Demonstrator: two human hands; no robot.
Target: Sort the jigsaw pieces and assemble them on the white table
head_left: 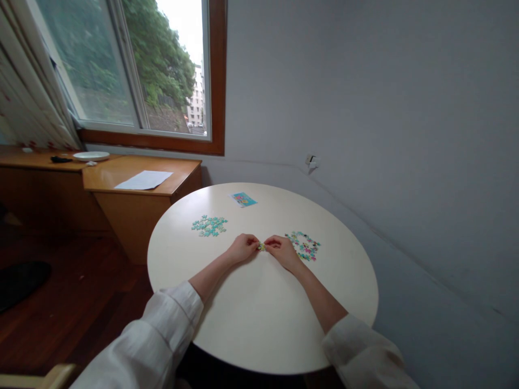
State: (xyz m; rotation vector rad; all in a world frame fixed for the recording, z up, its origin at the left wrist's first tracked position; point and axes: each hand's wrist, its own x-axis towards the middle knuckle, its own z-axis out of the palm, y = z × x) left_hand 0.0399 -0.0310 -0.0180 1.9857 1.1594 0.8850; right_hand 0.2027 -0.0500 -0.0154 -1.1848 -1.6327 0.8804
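Observation:
Near the middle of the round white table (pixel 251 302), my left hand (pixel 244 248) and my right hand (pixel 281 252) meet over a few small yellow-green jigsaw puzzle pieces (pixel 261 247). The fingers of both hands are pinched on these pieces from either side. How the pieces fit together is too small to tell. Left of my hands lies a loose heap of teal puzzle pieces (pixel 210 226). Just beyond my right hand, a second heap of mixed-colour puzzle pieces (pixel 305 245) spreads out. A blue picture card (pixel 244 199) rests toward the table's far side.
A wooden desk (pixel 130 208) stands at the left, bearing a sheet of paper (pixel 144 180) and a white plate (pixel 91 156). The wall (pixel 365 135) closes off the right and back, with a socket (pixel 311 160) on it. A window (pixel 138 70) is behind the desk.

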